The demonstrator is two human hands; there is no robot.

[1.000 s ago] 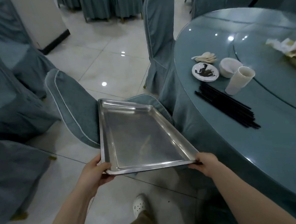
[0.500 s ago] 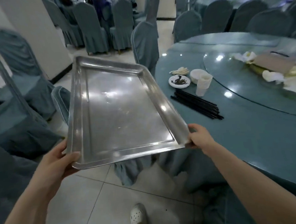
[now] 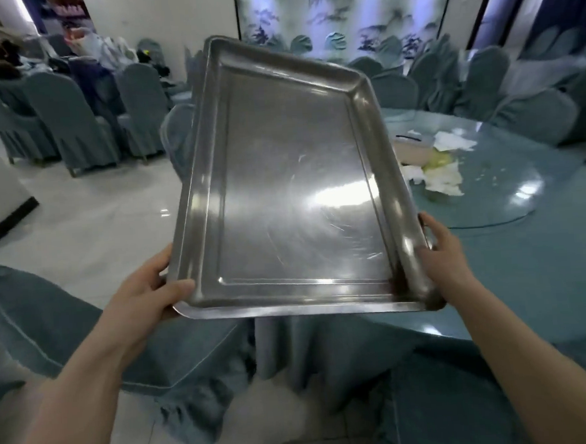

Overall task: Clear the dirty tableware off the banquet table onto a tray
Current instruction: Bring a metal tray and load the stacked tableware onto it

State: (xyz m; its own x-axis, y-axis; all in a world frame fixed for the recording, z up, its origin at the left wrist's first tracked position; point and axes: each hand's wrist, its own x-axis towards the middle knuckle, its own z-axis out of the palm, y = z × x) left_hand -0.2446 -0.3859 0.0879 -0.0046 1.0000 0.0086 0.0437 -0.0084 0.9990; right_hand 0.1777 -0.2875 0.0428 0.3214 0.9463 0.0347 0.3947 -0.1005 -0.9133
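**Two hands, one empty tray**

Both the left hand (image 3: 148, 292) and right hand (image 3: 441, 254) clamp the near corners of the steel tray (image 3: 293, 187), lifted and tilted beside the banquet table (image 3: 528, 276). Its raised far end hides the tableware; lowered blindly, it could knock something over.

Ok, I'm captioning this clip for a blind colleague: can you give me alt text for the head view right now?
Both hands, left hand and right hand, grip the near corners of an empty rectangular stainless-steel tray, raised and tilted towards the camera beside a round teal glass-topped banquet table. Crumpled white napkins lie on the table behind it.
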